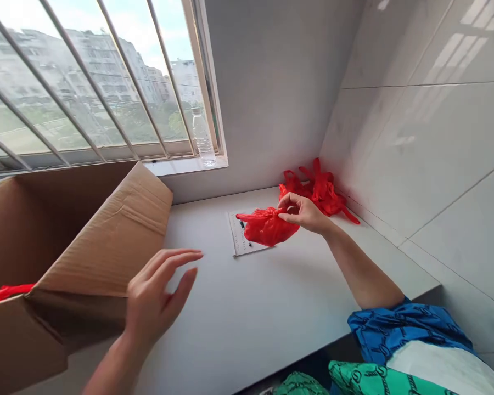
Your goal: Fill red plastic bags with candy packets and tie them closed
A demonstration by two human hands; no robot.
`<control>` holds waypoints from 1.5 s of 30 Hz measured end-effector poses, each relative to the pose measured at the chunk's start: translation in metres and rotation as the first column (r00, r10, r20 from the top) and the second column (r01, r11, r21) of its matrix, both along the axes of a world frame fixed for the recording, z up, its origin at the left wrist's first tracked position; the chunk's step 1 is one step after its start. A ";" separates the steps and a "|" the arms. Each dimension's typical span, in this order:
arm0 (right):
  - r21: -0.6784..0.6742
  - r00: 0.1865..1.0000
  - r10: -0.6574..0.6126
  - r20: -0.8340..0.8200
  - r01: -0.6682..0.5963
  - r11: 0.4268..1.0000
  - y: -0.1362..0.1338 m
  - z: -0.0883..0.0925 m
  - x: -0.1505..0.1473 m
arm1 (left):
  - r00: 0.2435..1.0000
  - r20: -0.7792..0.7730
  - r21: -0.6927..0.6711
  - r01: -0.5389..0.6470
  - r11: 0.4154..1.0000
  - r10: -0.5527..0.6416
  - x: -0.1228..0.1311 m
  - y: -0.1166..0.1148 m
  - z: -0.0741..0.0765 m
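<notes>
The right hand [307, 214] pinches a red plastic bag [267, 229] by its gathered top, perhaps to keep it bunched; the left hand [158, 296] spreads open, gripping nothing, beside a cardboard box flap [107, 236].

- My landmark is the open brown cardboard box [66, 247], its creased flap standing up; my left hand [158, 296] is spread open right at that flap, and I can't tell whether they touch.
- A strip of red plastic [8, 292] shows inside the box, low by the near flap.
- A red plastic bag [267, 227], bunched and crinkled, sits to the right of the box, pinched at its gathered top by my right hand [304, 214].
- A crumpled heap of red bags [319, 189] lies farther right of the box, handles sticking up.
</notes>
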State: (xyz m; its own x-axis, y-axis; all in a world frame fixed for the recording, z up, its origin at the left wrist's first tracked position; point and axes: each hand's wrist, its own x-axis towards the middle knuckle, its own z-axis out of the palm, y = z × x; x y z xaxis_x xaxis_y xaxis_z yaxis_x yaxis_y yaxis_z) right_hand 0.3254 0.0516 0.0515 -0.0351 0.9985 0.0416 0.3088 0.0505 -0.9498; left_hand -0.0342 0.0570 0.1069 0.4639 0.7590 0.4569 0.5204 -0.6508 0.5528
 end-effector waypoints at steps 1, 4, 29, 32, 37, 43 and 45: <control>-0.007 0.999 0.036 -0.022 -0.036 0.999 -0.006 -0.007 -0.013 | 0.999 -0.016 -0.048 0.026 0.998 -0.027 0.008 0.000 -0.011; -0.016 0.995 0.092 -0.035 -0.092 0.996 -0.025 -0.037 -0.049 | 0.988 -0.126 -0.143 0.066 0.988 -0.084 0.039 0.007 -0.052; -0.060 0.976 0.024 0.218 -0.011 0.998 -0.060 -0.052 -0.040 | 0.997 -0.067 -0.408 -0.051 0.911 0.026 0.025 0.018 -0.116; -0.090 0.974 0.051 0.219 -0.032 0.995 -0.061 -0.050 -0.047 | 0.997 -0.073 -0.346 -0.048 0.937 0.024 0.031 0.011 -0.110; -0.052 0.976 0.012 0.217 0.000 0.999 -0.061 -0.051 -0.069 | 0.976 -0.177 -0.160 0.101 0.982 -0.130 0.046 0.000 -0.108; 0.063 0.970 -0.004 0.243 -0.011 0.998 -0.063 -0.050 -0.087 | 0.990 -0.093 -0.136 0.090 0.987 -0.104 0.050 -0.005 -0.108; 0.046 0.987 -0.060 0.148 0.054 0.998 -0.063 -0.048 -0.085 | 0.999 0.034 -0.246 0.049 0.968 -0.042 0.049 -0.005 -0.106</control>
